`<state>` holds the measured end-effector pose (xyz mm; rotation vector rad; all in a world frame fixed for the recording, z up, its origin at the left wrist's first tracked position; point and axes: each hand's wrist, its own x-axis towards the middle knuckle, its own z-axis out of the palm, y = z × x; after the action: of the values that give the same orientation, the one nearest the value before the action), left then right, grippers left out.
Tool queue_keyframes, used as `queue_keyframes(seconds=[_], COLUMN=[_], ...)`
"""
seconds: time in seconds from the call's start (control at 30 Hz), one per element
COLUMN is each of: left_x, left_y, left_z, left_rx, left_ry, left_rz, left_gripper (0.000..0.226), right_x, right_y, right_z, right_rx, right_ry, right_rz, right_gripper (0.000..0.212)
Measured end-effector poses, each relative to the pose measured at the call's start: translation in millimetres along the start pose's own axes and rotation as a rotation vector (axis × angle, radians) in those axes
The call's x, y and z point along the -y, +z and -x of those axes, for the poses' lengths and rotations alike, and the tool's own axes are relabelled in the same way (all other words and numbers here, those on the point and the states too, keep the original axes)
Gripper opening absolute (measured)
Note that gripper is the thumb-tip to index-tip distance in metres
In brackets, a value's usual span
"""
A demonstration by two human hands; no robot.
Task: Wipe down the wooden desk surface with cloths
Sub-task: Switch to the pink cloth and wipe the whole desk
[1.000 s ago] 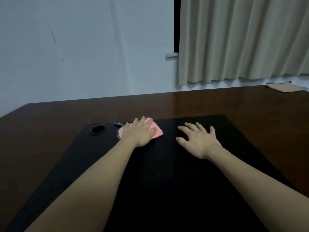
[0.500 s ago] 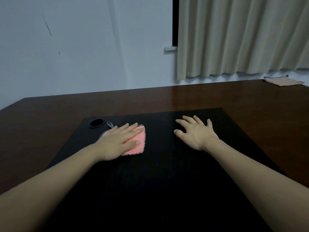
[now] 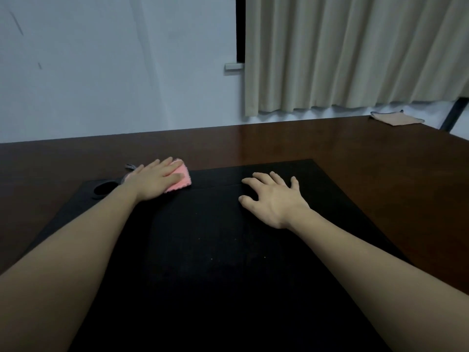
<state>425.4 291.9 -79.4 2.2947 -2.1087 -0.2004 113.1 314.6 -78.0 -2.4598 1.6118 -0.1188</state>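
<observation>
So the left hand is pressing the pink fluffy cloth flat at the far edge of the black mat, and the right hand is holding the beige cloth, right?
Not quite. The head view shows the right hand resting bare on the black mat, holding nothing; the beige cloth lies far off on the brown wooden desk. The left hand does press the pink fluffy cloth flat there.

The tabletop (image 3: 279, 141) is dark, glossy wood; on it lies a matt black mat (image 3: 215, 250), with a fluffy pink cloth (image 3: 181, 182) at the mat's far edge.
</observation>
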Motion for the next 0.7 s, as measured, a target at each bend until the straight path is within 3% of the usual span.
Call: queue_keyframes(seconds=[0.3, 0.47, 0.6, 0.7], left_x=[-12, -25, -28, -27], left_y=[3, 10, 16, 12], left_z=[41, 113, 158, 150], left_rx=[0.022, 0.042, 0.051, 0.081], left_ry=[0.071, 0.262, 0.333, 0.319], left_rz=[-0.052, -0.059, -0.009, 0.032], left_gripper=[0.060, 0.088, 0.067, 0.069], right_x=[5, 5, 7, 6], right_y=[-4, -4, -3, -4], right_z=[1, 4, 3, 2], right_rx=[0.006, 0.024, 0.040, 0.054], right_ry=[0.013, 0.021, 0.024, 0.025], right_rz=[0.005, 0.026, 0.059, 0.077], right_gripper=[0.061, 0.061, 0.062, 0.062])
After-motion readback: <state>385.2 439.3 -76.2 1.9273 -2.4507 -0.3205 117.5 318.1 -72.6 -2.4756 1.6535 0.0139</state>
